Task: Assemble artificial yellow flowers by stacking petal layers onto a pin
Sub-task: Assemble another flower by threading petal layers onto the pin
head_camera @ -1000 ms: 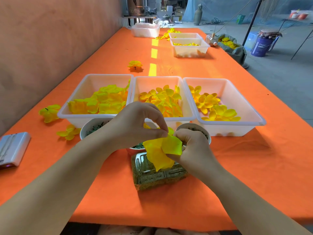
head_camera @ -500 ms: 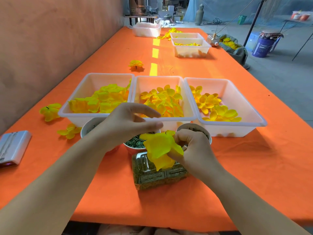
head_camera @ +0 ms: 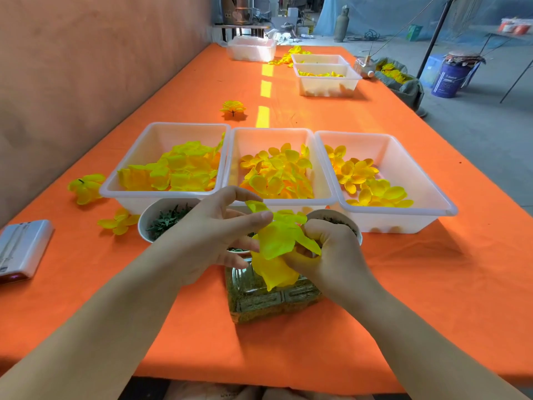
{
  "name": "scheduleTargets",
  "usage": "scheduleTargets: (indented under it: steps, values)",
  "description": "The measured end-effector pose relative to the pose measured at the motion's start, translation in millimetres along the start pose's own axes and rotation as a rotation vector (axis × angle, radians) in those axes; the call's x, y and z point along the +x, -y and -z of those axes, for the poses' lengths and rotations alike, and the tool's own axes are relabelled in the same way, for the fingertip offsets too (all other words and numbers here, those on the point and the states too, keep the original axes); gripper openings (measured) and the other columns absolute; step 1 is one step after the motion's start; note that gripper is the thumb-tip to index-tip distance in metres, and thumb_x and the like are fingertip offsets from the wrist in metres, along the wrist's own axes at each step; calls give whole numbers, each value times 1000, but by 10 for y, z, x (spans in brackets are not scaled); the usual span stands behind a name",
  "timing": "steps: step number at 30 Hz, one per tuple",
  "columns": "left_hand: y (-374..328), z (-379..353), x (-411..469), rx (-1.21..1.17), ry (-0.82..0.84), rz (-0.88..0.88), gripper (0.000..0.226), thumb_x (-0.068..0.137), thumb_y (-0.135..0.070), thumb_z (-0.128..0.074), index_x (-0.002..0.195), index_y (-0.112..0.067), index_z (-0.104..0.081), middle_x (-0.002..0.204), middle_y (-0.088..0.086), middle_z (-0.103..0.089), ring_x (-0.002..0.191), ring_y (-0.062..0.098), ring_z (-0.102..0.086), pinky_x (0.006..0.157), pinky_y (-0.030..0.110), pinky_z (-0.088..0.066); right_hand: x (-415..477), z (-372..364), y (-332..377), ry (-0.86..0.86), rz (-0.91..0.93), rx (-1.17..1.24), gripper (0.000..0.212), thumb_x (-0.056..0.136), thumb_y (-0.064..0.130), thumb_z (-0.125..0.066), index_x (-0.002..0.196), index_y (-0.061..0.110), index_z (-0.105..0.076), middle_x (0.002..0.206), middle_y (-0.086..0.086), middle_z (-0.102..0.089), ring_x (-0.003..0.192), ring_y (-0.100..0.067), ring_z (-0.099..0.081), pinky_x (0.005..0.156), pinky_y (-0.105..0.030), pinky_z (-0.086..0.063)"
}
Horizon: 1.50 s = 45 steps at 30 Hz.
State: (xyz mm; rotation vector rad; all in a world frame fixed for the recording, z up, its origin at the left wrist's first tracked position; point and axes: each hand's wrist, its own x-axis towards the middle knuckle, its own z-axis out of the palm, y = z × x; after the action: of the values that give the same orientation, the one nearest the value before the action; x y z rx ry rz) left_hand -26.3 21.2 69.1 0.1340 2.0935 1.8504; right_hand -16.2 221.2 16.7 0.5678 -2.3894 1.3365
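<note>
My right hand (head_camera: 334, 252) grips a stack of large yellow petal layers (head_camera: 278, 243) from below; the pin itself is hidden under the petals. My left hand (head_camera: 219, 235) hovers just left of the petals with fingers spread and relaxed, thumb tip close to the top petal, holding nothing. Three white trays stand behind the hands: the left tray (head_camera: 144, 157) holds large petals, the middle tray (head_camera: 277, 134) medium petals, the right tray (head_camera: 403, 157) small petals.
A bowl of green calyx pieces (head_camera: 161, 217) sits left of my hands, another bowl (head_camera: 343, 217) behind the right hand. A clear box (head_camera: 268, 301) lies under the petals. Finished flowers (head_camera: 86, 187) and a grey device (head_camera: 20, 249) lie at left. More trays stand far back.
My left hand let go of the petals and its fingers spread open, drawing slightly left. The right hand keeps the petal stack, now lifted a little higher.
</note>
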Motion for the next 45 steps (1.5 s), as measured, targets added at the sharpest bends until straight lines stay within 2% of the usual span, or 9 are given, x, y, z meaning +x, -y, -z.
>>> scheduleTargets:
  steps: [3,7,12,15,17,23,31,41,45]
  values:
    - [5,-50,31,-136,35,-2,30,82,-17,-73,110,-18,-60,67,-6,-71,58,10,-68,48,21,-52,1,1,-8,-6,-14,-23,51,70,14,-84,52,50,-52,60,23,-52,63,2,-50,55,-10,-32]
    - [25,-101,42,-199,10,-16,43,69,-13,-79,109,-20,-65,78,11,-58,66,20,-62,52,30,-54,-2,-2,25,0,1,19,58,70,6,-83,54,54,-54,58,27,-52,60,7,-50,52,-5,-32]
    - [56,-136,-10,-105,52,-108,26,79,-10,-78,101,-21,-69,101,37,-57,90,57,-59,88,70,-47,-23,-3,11,-6,-30,91,40,73,11,-82,62,43,-61,64,28,-58,64,8,-54,53,-6,-35]
    - [85,-136,-15,-101,28,-124,19,90,2,-65,91,-13,-75,106,24,-70,94,43,-69,84,57,-57,-25,-8,11,-4,-68,98,24,71,23,-79,56,33,-63,65,13,-57,63,0,-51,52,-14,-36]
    - [91,-139,-7,-98,-5,-145,12,87,-3,-71,88,-13,-78,102,17,-73,88,34,-70,75,44,-59,-9,-10,22,-21,-55,83,31,70,23,-76,52,41,-58,61,18,-54,62,5,-50,53,-9,-33]
    - [81,-208,8,-116,-56,-188,24,61,-18,-92,81,-15,-79,86,16,-71,76,30,-66,70,42,-51,-29,-10,-36,41,-85,137,30,74,19,-79,60,38,-61,59,20,-55,57,-1,-51,54,-17,-36]
    - [65,-252,30,-141,-103,-158,17,65,-17,-83,81,-13,-79,90,13,-72,82,39,-64,82,72,-49,-27,-24,-78,42,-101,122,23,74,15,-82,65,30,-67,60,19,-58,59,-3,-54,56,-18,-37]
    - [109,-193,115,-252,-9,-74,25,63,-17,-81,85,-5,-80,89,13,-75,77,24,-73,65,36,-60,-26,-25,-68,37,-108,148,16,76,30,-77,68,18,-69,58,11,-57,56,-6,-51,52,-32,-40]
    - [107,-182,134,-290,-6,-80,28,60,-18,-82,84,-4,-80,88,15,-75,75,23,-73,60,32,-59,-27,-16,-85,38,-119,152,11,78,23,-81,72,21,-71,61,18,-59,59,-4,-55,56,-24,-40]
